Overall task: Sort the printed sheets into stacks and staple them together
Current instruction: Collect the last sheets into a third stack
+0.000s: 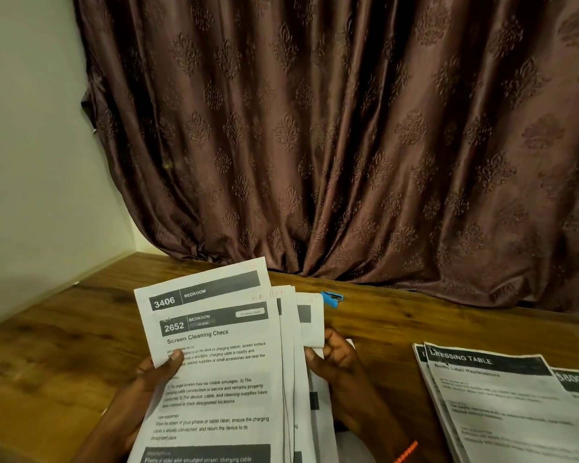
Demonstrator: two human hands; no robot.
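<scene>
Both hands are clamped on a fanned bundle of printed sheets [221, 379] held up over the wooden bench [64, 329], at about 7 o'clock in the head view. The left hand [144, 382] grips the bundle's left edge, its thumb pressed flat on the front sheet just under the heading "Screen Cleaning Check". The right hand [335, 359] sits at 3 o'clock of the bundle, its fingers curled around the right edges of the rear sheets, with an orange band [406, 451] at its wrist. The two hands are apart, one on each side of the paper.

The front sheet carries a dark header reading "2652 BEDROOM"; the sheet behind it sticks out above, at 12 o'clock, showing "3406 BEDROOM". More sheets splay out to the right behind these.

A second stack of sheets [508, 406] lies flat on the bench at 4 o'clock, well apart from the held bundle; its top page is headed "DRESSING TABLE". A small blue stapler [331, 299] rests on the bench just past the bundle's upper right corner, at about 1 o'clock from it, near the foot of a brown patterned curtain [348, 128]. A pale wall [30, 145] fills the 9 o'clock side.
</scene>
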